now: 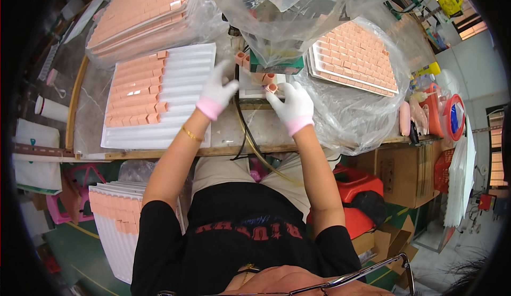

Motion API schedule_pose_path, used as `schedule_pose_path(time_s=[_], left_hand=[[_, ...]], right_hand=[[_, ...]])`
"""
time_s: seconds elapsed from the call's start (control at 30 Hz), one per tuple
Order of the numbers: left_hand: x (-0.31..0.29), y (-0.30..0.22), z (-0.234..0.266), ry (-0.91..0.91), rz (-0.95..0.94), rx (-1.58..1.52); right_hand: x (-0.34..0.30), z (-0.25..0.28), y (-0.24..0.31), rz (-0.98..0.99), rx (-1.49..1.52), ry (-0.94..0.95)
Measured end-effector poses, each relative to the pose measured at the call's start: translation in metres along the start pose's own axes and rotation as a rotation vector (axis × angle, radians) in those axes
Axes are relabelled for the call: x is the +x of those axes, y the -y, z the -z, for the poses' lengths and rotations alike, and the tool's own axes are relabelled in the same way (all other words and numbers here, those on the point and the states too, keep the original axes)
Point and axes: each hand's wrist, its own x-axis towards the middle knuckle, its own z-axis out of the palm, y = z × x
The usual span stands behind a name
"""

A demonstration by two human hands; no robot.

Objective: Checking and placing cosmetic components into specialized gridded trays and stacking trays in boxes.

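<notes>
Peach piece [272, 88], small and hollow, sits at the fingertips of the right hand [291, 106], over the near part of a pale plate [250, 91] on the table [223, 128]. Thumb and finger of that hand close on its sides, the space between them about as wide as the piece itself. The left hand [217, 91] is at the plate's left side, thumb parted from the fingers; the fingers are blurred, and nothing shows in its grip. Both hands wear white gloves with pink cuffs, and a gold bracelet [191, 133] circles the left forearm.

Another piece stands just beyond the held one, and more are farther off, at the left of a green box [277, 64]. A clear bag [298, 3] drapes over that box. Hoses [249, 136] run down between the hands and over the table's near edge.

To the left lies a white ridged tray [189, 83] with rows of pieces on its left part; behind it is a stack [154, 35] of loaded trays with clear film around it. To the right, a second tray [313, 62], mostly covered with pieces, rests on crumpled film [340, 120].
</notes>
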Motion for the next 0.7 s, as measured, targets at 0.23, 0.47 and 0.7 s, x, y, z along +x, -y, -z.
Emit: schedule_pose_path(time_s=[0.23, 0.47, 0.7], left_hand=[[0.04, 0.058, -0.015, 0.016, 0.116, -0.007], [0.028, 0.055, -0.012, -0.067, 0.073, 0.031], [0.03, 0.048, -0.011, -0.055, 0.054, -0.22]], right_hand=[[0.019, -0.026, -0.002, 0.005, -0.093, -0.079], [0.011, -0.02, -0.01, -0.061, -0.062, -0.003], [0.015, -0.011, -0.02, -0.095, 0.034, -0.007]])
